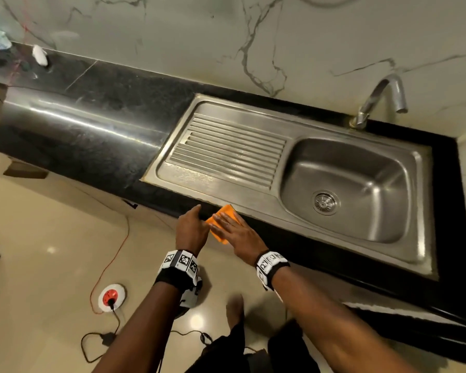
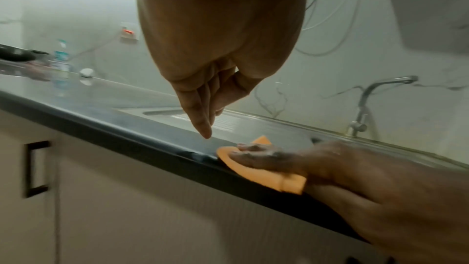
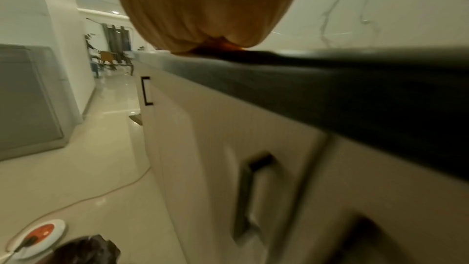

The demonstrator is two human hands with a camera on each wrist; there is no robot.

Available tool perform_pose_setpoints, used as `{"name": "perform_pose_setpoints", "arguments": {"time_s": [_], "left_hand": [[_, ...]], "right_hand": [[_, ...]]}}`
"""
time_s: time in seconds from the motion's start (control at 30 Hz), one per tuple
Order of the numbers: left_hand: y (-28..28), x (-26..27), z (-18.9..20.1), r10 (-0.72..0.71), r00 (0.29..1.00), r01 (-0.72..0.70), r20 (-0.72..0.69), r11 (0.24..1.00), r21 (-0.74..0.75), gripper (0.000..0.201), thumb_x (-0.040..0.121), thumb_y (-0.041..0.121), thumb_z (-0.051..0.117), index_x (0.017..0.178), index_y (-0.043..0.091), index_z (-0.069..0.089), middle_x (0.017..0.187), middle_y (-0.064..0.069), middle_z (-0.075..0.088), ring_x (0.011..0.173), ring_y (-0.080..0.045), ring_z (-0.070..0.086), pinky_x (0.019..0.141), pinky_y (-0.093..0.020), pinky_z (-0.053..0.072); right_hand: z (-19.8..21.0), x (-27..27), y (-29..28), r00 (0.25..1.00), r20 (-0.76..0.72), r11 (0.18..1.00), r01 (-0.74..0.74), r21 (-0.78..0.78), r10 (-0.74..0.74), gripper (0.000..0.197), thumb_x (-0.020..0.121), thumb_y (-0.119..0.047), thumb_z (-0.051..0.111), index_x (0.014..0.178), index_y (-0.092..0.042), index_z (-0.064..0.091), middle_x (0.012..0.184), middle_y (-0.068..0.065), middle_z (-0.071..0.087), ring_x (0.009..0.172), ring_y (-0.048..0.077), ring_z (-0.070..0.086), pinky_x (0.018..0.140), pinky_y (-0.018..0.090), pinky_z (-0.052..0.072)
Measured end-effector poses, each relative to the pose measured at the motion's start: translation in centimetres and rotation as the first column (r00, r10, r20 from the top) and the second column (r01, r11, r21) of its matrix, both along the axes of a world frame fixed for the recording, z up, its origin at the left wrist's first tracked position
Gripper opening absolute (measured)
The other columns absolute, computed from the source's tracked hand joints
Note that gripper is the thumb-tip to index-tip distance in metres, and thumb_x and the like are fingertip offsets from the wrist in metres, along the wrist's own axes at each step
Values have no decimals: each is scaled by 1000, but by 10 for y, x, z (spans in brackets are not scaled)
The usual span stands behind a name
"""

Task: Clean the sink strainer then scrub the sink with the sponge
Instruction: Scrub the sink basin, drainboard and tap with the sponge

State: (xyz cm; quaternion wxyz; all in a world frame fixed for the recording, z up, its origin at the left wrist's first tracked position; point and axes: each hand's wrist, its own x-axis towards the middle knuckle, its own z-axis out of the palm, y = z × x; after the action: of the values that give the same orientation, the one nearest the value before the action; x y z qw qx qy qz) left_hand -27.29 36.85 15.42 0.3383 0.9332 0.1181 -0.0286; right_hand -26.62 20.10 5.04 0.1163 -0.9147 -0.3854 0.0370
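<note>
while the sponge sits at the counter lip, status by label:

sponge: orange sponge point(image 1: 222, 223) lies on the front edge of the black counter point(image 1: 113, 109), just in front of the drainboard point(image 1: 226, 152); one end overhangs the lip, seen in the left wrist view.
right hand: right hand point(image 1: 236, 232) lies flat on the sponge with straight fingers point(image 2: 253, 148), pressing it, not curled round it.
left hand: left hand point(image 1: 191, 227) is just beside the sponge at the counter edge, fingers relaxed and pointing down, holding nothing; whether the fingertip touches the counter, cannot tell.
strainer: sink strainer point(image 1: 324, 201) is seated in the drain at the basin bottom, well apart from both hands; too small to tell clean or dirty.
sink: sink point(image 1: 425, 168) basin looks dry-ish and bare, no foam or water visible.
progress: judged early or between steps. strainer cleaning can't be confirmed from these views; scrubbing of the basin looks not yet begun, since the sponge is outside the sink.
left to do: likely carry the sponge over the steel rim into the basin and scrub walls, floor, drainboard.
edges: sponge is on the counter lip, so a sideways push could drop it to the floor; raised sink rim lies between sponge and basin.
open room: drainboard and basin hold nothing else; faucet point(image 1: 382, 98) stands at the back edge, spout over the basin's far side, so watch it when scrubbing there.
</note>
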Motion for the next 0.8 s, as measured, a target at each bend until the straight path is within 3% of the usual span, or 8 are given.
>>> {"name": "perform_pose_setpoints", "arguments": {"time_s": [0.07, 0.2, 0.37, 0.5, 0.57, 0.63, 0.73, 0.8], "left_hand": [[-27, 2, -2, -75, 997, 75, -4, 997, -20, 38, 79, 2, 58, 114, 9, 72, 101, -14, 76, 97, -30, 70, 82, -30, 52], [-94, 5, -10, -250, 966, 253, -70, 967, 27, 51, 81, 5, 57, 132, 4, 62, 118, -21, 70, 113, -38, 63, 97, -40, 49], [-160, 4, -18, -438, 895, 446, -86, 882, 153, 34, 84, 9, 57, 117, 2, 64, 111, -20, 70, 105, -41, 63, 88, -44, 49], [-174, 2, -25, -465, 873, 487, -146, 847, 215, 21, 84, 11, 57, 100, 1, 64, 103, -20, 69, 100, -42, 63, 82, -44, 49], [-172, -1, -28, -491, 859, 512, -145, 828, 228, 17, 81, 7, 59, 94, -2, 65, 97, -24, 70, 94, -44, 64, 78, -45, 49], [-170, -2, -29, -507, 851, 526, -140, 816, 241, 15, 79, 5, 61, 91, -3, 66, 91, -25, 70, 88, -46, 65, 74, -47, 50], [-165, -2, -28, -534, 833, 553, -143, 795, 248, 14, 79, 3, 61, 91, -2, 67, 88, -24, 70, 83, -47, 65, 69, -47, 50], [-162, -5, -26, -566, 815, 578, -126, 776, 255, 15, 79, 0, 62, 93, -4, 67, 89, -25, 69, 80, -47, 66, 66, -46, 50]], "right_hand": [[-2, -24, -48, 999, 2, 999, 50, -8, -50, 96, 82, 4, 56, 159, -29, 10, 167, -1, 9, 154, 18, 2, 125, 43, 5], [-2, -78, -155, 977, -38, 976, 205, -75, -208, 98, 78, -5, 66, 158, -30, 17, 167, -4, 11, 154, 16, 4, 125, 36, -3], [1, -153, -287, 898, -26, 893, 435, -112, -440, 94, 74, -2, 66, 157, -20, 25, 165, 2, 18, 153, 22, 15, 124, 46, 15], [19, -186, -356, 782, -126, 788, 582, -201, -610, 76, 85, -38, 51, 155, -17, 31, 163, 6, 24, 151, 26, 22, 117, 50, 28], [23, -184, -365, 765, -130, 775, 611, -163, -631, 67, 85, -23, 42, 152, -16, 37, 160, 7, 31, 147, 26, 32, 118, 46, 26], [27, -174, -371, 671, -94, 675, 738, -10, -735, 70, 78, -2, 33, 146, -10, 47, 154, 12, 42, 140, 31, 43, 117, 44, 30], [44, -143, -392, 470, 8, 466, 873, 146, -883, 66, 79, 1, 29, 140, -4, 53, 147, 17, 49, 136, 36, 45, 114, 46, 37], [48, -117, -408, 440, -2, 438, 895, 85, -898, 59, 84, -4, 31, 139, -3, 53, 143, 19, 51, 130, 38, 49, 109, 49, 41]]}}
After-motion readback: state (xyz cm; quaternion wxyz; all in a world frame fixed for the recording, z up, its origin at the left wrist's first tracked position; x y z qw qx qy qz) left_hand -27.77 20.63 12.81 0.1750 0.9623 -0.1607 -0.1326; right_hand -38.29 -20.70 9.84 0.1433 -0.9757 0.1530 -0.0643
